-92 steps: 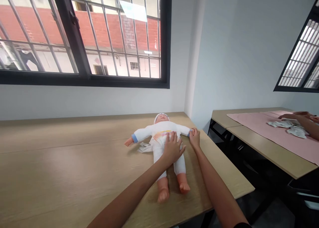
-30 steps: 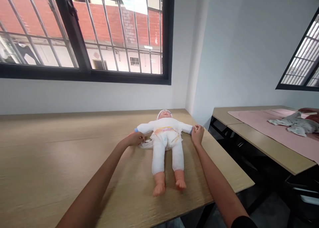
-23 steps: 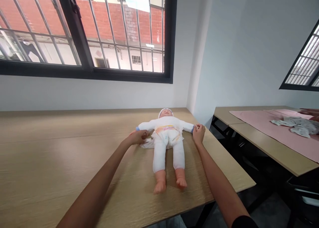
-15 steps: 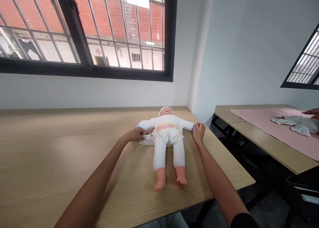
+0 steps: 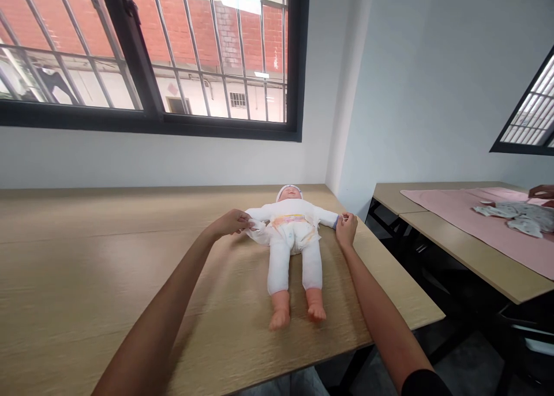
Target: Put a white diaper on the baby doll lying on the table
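A baby doll (image 5: pixel 279 269) in white lies on its back on the wooden table (image 5: pixel 108 251), feet towards me and arms spread. Around its hips is a white diaper (image 5: pixel 298 232) with a yellow and orange print. My left hand (image 5: pixel 234 223) pinches the diaper's side wing, pulled out to the left and lifted beside the doll's arm, whose end is hidden behind my fingers. My right hand (image 5: pixel 347 230) is closed at the blue cuff of the doll's other arm; the doll's hand itself is covered by my fingers.
A second table (image 5: pixel 459 243) stands to the right across a gap, with a pink cloth (image 5: pixel 437 202) and grey-white patterned clothing (image 5: pixel 517 216) on it. Another person's hand (image 5: pixel 542 193) is over that clothing. A barred window (image 5: pixel 216 55) is in the wall behind.
My left hand has risen slightly, lifting the diaper's side wing off the table towards the doll's arm. My right hand stays at the doll's cuff.
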{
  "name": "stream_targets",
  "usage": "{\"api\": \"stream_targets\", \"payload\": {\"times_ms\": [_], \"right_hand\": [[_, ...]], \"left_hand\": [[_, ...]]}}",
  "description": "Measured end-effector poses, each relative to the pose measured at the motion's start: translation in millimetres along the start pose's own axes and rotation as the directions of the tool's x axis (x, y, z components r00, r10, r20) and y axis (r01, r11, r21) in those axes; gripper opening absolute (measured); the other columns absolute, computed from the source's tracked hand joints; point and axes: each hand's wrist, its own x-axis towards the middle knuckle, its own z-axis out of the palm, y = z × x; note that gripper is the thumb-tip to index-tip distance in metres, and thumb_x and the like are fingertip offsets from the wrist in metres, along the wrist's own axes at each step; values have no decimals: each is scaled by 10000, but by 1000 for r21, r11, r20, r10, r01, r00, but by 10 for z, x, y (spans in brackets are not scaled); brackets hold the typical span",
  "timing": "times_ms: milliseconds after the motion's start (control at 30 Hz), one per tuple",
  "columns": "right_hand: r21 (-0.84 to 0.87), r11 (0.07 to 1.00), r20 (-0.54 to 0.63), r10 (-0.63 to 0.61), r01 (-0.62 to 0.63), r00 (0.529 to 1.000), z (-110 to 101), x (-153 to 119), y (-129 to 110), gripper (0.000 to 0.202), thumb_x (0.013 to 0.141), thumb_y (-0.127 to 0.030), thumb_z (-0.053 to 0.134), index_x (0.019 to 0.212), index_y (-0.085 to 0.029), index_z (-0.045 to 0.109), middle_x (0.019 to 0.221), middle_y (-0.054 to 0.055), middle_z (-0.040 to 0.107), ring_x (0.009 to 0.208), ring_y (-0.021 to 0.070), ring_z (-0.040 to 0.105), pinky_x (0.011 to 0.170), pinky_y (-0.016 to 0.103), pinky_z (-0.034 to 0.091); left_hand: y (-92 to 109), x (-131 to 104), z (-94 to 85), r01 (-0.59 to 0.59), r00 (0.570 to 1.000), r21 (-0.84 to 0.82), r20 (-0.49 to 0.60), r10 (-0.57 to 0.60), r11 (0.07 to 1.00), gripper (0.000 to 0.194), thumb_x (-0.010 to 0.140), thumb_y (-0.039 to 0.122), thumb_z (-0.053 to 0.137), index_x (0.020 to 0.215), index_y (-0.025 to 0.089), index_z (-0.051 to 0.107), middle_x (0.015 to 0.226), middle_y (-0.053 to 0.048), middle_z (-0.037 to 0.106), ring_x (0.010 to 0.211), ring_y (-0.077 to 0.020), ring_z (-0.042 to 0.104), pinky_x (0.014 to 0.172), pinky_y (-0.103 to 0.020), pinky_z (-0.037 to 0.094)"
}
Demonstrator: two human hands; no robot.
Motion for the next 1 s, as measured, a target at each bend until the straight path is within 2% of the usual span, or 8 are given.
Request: {"api": "stream_targets", "payload": {"times_ms": [167, 300, 433, 600, 700, 800, 867, 1000], "right_hand": [[0, 1000, -4, -10, 10, 1000, 10, 5, 15, 180, 807, -303, 423, 899, -172, 506, 966, 136, 564, 962, 262, 482, 897, 383, 369], [-2, 1000, 14, -1, 1, 1000, 3, 3, -6, 191, 809, -303, 413, 906, -168, 507, 976, 145, 566, 972, 266, 480, 898, 383, 371], [7, 1000, 17, 19, -19, 1000, -10, -8, -31, 183, 808, -294, 411, 904, -173, 509, 979, 142, 568, 972, 265, 483, 893, 382, 374], [1, 1000, 30, 24, -24, 999, -30, 5, -49, 188, 816, -289, 422, 916, -163, 520, 983, 150, 569, 973, 268, 489, 890, 383, 379], [19, 998, 23, -56, 55, 998, -69, -22, -258, 200, 837, -277, 422, 939, -150, 537, 981, 143, 575, 966, 255, 496, 891, 373, 382], [103, 971, 73, -222, 214, 972, -110, -172, -751, 220, 875, -309, 444, 961, -147, 565, 986, 118, 592, 953, 218, 514, 889, 335, 390], [146, 928, 229, -369, 343, 901, -98, -328, -1174, 224, 898, -338, 454, 922, -172, 603, 967, 82, 616, 958, 194, 529, 911, 320, 378], [114, 790, 636, -524, 603, 566, 92, -601, -1853, 283, 815, -471, 595, 915, -222, 681, 1014, 63, 645, 1045, 234, 520, 1028, 418, 292]], "left_hand": [[95, -31, 62, 43, 994, -130, -90, -55, 991, 287, 581, 431, 636, 591, 174, 509, 548, 25, 498, 513, -102, 438, 482, -226, 312], [101, -21, 147, 43, 997, -352, -43, -62, 935, 307, 584, 376, 656, 775, 160, 550, 661, 12, 582, 612, -129, 534, 590, -257, 414], [54, 4, 224, 70, 995, -416, -36, -94, 906, 359, 655, 380, 635, 920, 160, 533, 690, 12, 592, 612, -132, 554, 587, -273, 426], [-46, 102, 320, 99, 990, -612, -20, -141, 785, 272, 673, 322, 674, 806, 165, 496, 623, 18, 580, 575, -138, 575, 617, -308, 487], [-94, 174, 369, 94, 988, -758, -7, -152, 645, 220, 650, 239, 677, 749, 166, 495, 677, -23, 630, 701, -178, 645, 744, -336, 535], [-123, 224, 398, 94, 987, -821, 4, -159, 564, 189, 631, 181, 660, 758, 160, 521, 711, -40, 655, 749, -191, 667, 818, -348, 547], [-128, 244, 410, 106, 986, -834, 17, -168, 542, 189, 632, 164, 651, 785, 155, 541, 757, -54, 673, 766, -195, 674, 823, -350, 556], [-81, 252, 428, 125, 983, -739, 4, -181, 662, 128, 672, 197, 615, 759, 164, 527, 734, -42, 657, 708, -168, 663, 743, -312, 569]]}}
